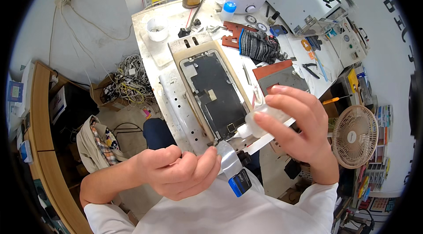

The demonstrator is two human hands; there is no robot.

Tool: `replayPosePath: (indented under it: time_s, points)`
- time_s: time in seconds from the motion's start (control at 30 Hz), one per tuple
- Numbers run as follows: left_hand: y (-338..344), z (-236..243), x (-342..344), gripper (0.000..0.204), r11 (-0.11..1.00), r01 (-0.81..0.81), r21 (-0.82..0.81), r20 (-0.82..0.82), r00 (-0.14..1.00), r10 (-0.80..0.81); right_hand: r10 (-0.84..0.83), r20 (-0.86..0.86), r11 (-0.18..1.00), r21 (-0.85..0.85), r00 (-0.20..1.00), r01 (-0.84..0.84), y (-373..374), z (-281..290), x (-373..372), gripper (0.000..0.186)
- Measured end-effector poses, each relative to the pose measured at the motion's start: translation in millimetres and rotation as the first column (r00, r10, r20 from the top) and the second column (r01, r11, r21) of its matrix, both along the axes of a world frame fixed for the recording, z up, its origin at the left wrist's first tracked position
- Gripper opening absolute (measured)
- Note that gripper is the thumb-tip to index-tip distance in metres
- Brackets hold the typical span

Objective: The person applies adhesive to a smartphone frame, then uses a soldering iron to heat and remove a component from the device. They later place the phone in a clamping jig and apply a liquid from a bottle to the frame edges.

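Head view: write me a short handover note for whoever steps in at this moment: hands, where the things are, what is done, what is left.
Left hand: closed on a flat grey tool with a blue handle, its tip at the lower edge of the phone screen panel.
Right hand: holds a small clear squeeze bottle, tilted toward the panel's lower right corner.
The panel lies back side up in a beige jig on the white bench.
Done: panel seated in the jig.
Left: cannot tell how far the work along the lower edge has got; the rest of the panel looks untouched.

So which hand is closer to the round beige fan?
Right. The right hand is just left of the round beige fan; the left hand is much farther left.
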State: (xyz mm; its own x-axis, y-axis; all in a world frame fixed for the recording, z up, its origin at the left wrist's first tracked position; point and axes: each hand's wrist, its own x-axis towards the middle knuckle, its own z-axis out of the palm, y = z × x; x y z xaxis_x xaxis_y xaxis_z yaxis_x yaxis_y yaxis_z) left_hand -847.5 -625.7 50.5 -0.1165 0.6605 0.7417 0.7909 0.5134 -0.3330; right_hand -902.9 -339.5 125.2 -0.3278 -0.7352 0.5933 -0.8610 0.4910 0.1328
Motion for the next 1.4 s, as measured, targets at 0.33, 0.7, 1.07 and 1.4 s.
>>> replayPosePath:
  time_s: [0.33,0.7,1.07,1.4]
  points:
    - [1.0,0.4,-0.5,0.028,1.000,-0.003,0.007,-0.001,1.000,0.003,0.003,0.740,0.834,-0.373,0.673,0.406,35.1,-46.8,-79.7,0.046]
    - [-2.3,2.5,-1.0,0.023,1.000,-0.007,0.018,0.015,1.000,0.007,-0.063,0.860,0.842,-0.226,0.506,0.489,7.4,-149.4,-158.8,0.054]
    - [-6.4,-4.9,-11.6,0.023,0.998,0.041,0.044,-0.054,0.998,-0.039,0.095,0.883,0.666,-0.399,0.459,0.630,29.7,-56.6,-5.3,0.020]
    - [-11.7,0.6,-17.3,0.022,0.995,0.093,0.036,0.031,0.995,-0.095,0.307,0.870,0.952,-0.282,-0.385,0.123,2.6,-46.0,81.1,0.023]
